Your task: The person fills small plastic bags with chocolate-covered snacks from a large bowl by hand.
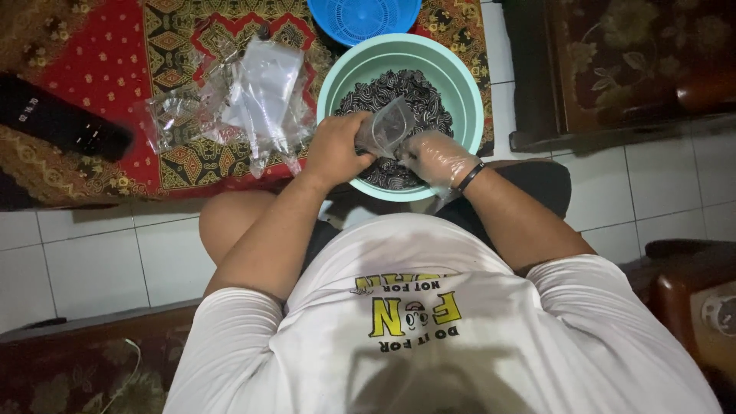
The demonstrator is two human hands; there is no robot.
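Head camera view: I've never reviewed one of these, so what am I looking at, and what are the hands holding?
The single picture comes from a camera worn on a person's head, looking down over their white shirt. No machine here, only two hands. The left hand, bare, pinches a small clear plastic bag. The right hand, in a thin clear glove with a black wristband, rests at the bag's mouth. Below sits a mint-green basin of small dark pieces. Left of it, a pile of clear bags lies on a red patterned cloth; a blue basket sits behind.
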